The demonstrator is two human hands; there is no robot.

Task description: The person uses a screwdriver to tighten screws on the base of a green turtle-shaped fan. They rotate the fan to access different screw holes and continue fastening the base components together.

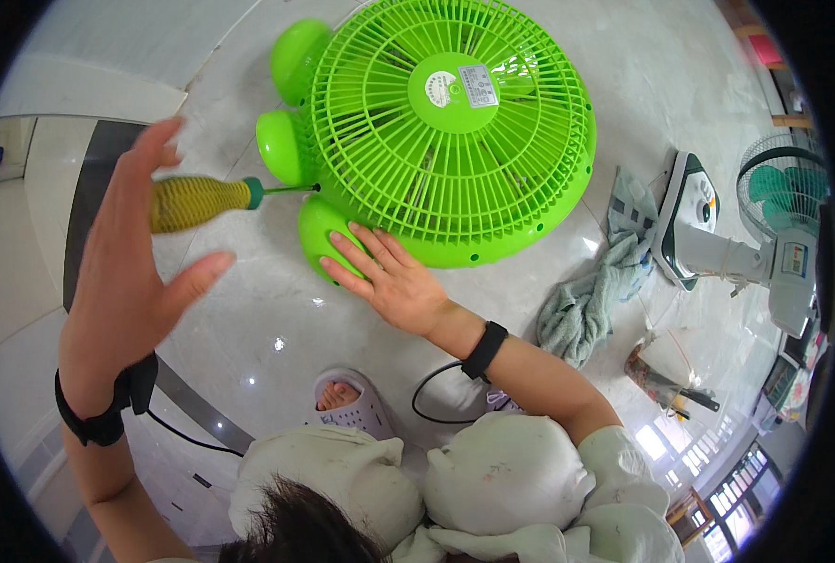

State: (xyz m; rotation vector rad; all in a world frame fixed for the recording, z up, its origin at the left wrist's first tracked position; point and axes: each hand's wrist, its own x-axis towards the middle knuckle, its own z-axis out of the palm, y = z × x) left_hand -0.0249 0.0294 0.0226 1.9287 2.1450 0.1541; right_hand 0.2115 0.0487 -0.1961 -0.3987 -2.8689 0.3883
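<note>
Over on the left, the person's left hand is spread wide, thumb well away from the fingers, with the yellow-handled screwdriver right at the palm. The hand blocks my view of the handle's back end, so I can't tell how firmly it's held. The shaft runs between two of the green fan's rounded lobes, tip at its edge. A black band on that wrist trails a cable.

Next along there's a pale sandal down on the tiles, then the right hand, laid flat with fingers a bit apart on the lowest lobe, getting in the way of seeing it all. The green fan itself lies on the floor, grille up, just beyond that hand.

Further right it's kinda cluttered: crumpled grey-green cloth near the fan, some plastic-wrapped stuff I can't make out, and a white pedestal fan past the cloth.
</note>
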